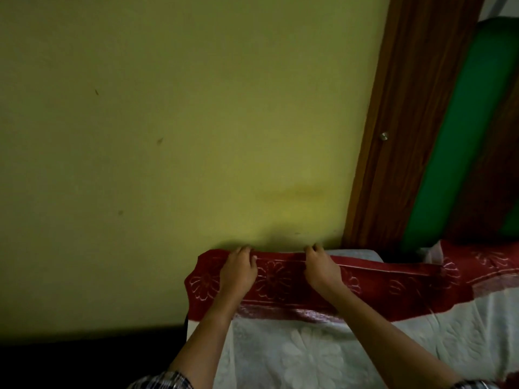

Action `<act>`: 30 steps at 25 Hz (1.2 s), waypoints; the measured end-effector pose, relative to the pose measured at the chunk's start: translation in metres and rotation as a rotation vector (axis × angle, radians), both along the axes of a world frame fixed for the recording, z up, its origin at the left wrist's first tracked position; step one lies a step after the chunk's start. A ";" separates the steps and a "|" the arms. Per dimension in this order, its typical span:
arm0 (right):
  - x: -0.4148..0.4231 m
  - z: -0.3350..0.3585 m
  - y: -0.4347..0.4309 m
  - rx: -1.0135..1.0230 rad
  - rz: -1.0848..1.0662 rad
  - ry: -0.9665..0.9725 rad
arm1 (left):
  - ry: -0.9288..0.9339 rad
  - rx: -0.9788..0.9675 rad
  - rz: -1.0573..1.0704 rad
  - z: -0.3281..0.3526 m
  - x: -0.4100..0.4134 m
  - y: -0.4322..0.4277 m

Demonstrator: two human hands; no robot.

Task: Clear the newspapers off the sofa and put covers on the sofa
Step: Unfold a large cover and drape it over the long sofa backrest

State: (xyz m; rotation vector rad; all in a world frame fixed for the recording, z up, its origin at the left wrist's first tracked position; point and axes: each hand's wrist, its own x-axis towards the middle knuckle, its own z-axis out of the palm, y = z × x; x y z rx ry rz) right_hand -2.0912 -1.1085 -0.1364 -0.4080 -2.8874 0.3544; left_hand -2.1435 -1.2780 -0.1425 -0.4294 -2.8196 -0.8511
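Observation:
A sofa cover [280, 284], dark red with white flower patterns along the top and white below, lies draped over the sofa backrest against the wall. My left hand [238, 272] rests on the red band near its left end, fingers curled over the top edge. My right hand [321, 266] grips the same top edge a little to the right. The white part of the cover [309, 352] hangs down toward me. No newspapers are in view.
A yellow-green wall [168, 122] stands right behind the sofa. A brown wooden door frame [398, 136] and a green panel [455, 136] rise at the right. Another red patterned cover [483, 259] lies at the far right. The lower left is dark.

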 end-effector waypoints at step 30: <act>-0.088 -0.021 -0.106 -0.059 0.037 0.036 | -0.731 1.032 0.402 -0.032 -0.041 -0.095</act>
